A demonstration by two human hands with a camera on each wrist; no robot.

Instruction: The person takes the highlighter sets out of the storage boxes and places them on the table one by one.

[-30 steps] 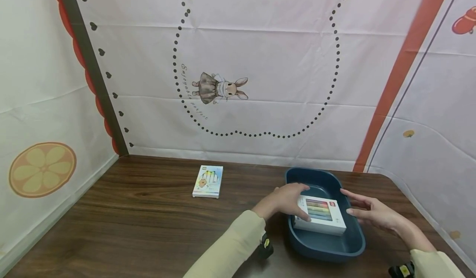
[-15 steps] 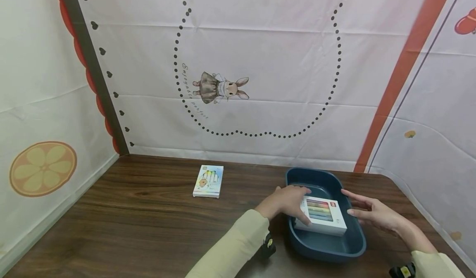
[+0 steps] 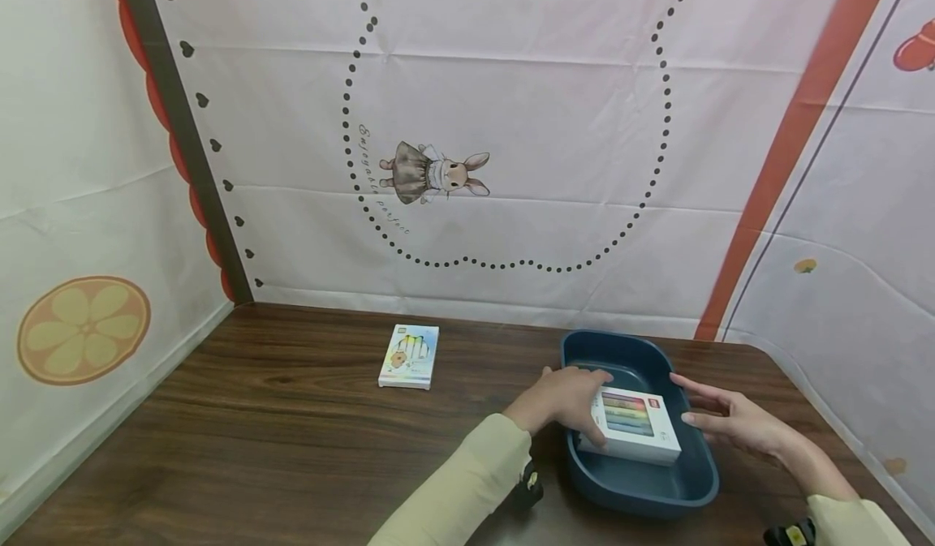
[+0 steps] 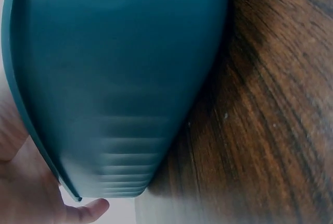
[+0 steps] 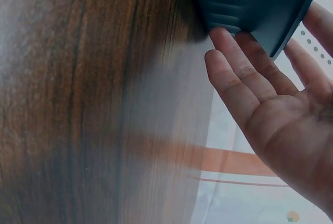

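A white box (image 3: 643, 447) with rainbow-coloured bars on its top lies in the blue bin (image 3: 643, 493). My left hand (image 3: 562, 400) reaches over the bin's left rim and grips the box's left end, thumb on the near side and fingers toward the far side. Those fingers are partly hidden. In the left wrist view, the hand (image 4: 31, 187) passes over the bin's rim, with one finger showing outside the wall. My right hand (image 3: 738, 420) is at the bin's right side, index finger and thumb at the rim. Its straight fingers (image 5: 242, 67) meet the outer wall in the right wrist view.
A second flat white box (image 3: 409, 357), with pens and a small bear-like figure printed on it, lies on the dark wooden table (image 3: 292, 432) left of the bin. Printed white cloth (image 3: 511, 124) closes off the back and both sides.
My left hand has shifted very slightly right, its thumb a little lower along the box's left end. The right hand, the bin and the other box look the same.
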